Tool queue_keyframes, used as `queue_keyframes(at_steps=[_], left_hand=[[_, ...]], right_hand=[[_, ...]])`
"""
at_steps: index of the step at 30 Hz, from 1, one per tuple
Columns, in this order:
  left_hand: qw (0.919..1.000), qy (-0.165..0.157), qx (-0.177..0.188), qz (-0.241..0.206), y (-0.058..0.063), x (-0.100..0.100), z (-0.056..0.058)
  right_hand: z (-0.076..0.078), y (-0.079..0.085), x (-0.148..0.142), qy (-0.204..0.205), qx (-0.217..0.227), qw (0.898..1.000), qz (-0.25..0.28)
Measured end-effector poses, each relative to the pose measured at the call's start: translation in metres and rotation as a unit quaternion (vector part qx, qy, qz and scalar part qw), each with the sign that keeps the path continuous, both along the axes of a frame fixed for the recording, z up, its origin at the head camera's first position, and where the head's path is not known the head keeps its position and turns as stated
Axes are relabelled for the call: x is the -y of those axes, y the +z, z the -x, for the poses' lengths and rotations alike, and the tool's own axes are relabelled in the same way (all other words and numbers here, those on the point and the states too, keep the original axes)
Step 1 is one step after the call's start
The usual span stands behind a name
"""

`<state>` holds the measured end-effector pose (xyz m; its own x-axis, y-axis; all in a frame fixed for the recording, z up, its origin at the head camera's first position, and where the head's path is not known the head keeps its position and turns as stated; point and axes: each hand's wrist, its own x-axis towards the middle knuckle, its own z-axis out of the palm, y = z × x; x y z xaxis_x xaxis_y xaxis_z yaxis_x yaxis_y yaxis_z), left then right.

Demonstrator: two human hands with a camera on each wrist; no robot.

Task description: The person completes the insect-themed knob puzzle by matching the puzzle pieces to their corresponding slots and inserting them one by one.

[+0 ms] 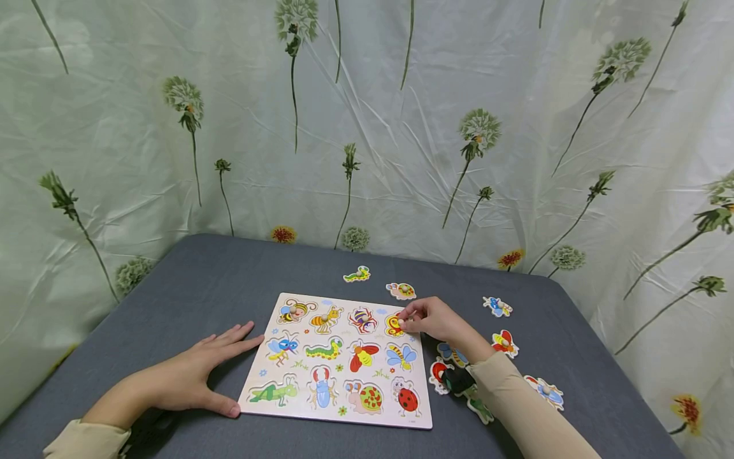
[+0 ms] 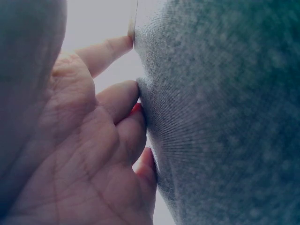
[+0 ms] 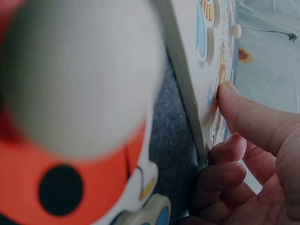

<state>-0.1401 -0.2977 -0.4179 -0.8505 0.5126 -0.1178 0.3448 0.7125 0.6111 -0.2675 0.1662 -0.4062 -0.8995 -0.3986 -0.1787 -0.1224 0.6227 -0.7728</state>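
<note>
A wooden peg puzzle board (image 1: 413,421) printed with insects lies on the table. My right hand (image 1: 436,319) is at its upper right corner, thumb and fingers pinching the yellow and red butterfly piece (image 1: 392,325) over its spot. In the right wrist view the thumb (image 3: 248,110) is right at the board's face. My left hand (image 1: 192,370) rests spread on the table, its index finger and thumb at the board's left edge. Along the top row sit a bee piece (image 1: 294,311), a yellow insect piece (image 1: 325,320) and a spider piece (image 1: 363,320).
Behind the board lie a caterpillar piece (image 1: 357,275) and a snail piece (image 1: 401,291). To the right are a blue insect piece (image 1: 497,306), a red winged piece (image 1: 504,343) and a dragonfly piece (image 1: 546,393). A ladybug piece (image 1: 439,375) and others lie partly under my right forearm.
</note>
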Motion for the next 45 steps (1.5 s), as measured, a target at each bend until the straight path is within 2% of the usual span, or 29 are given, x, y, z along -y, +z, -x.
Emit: queue_keyframes(at_steps=[14,27,36,45], left_hand=[[1.0,0.003,0.0,0.001,0.002,0.001,0.001],[1.0,-0.001,-0.001,0.002,0.004,0.0,0.003],[1.0,-0.002,0.003,-0.007,0.001,0.001,0.001],[1.0,0.0,0.0,0.003,-0.001,0.001,-0.001]], right_hand=[[0.0,0.005,0.002,-0.009,0.013,1.0,0.005],[0.004,0.007,-0.008,0.018,0.029,0.999,0.013],[0.005,0.006,-0.013,0.022,0.043,0.998,0.028],[0.005,0.007,-0.019,0.017,0.054,0.998,0.039]])
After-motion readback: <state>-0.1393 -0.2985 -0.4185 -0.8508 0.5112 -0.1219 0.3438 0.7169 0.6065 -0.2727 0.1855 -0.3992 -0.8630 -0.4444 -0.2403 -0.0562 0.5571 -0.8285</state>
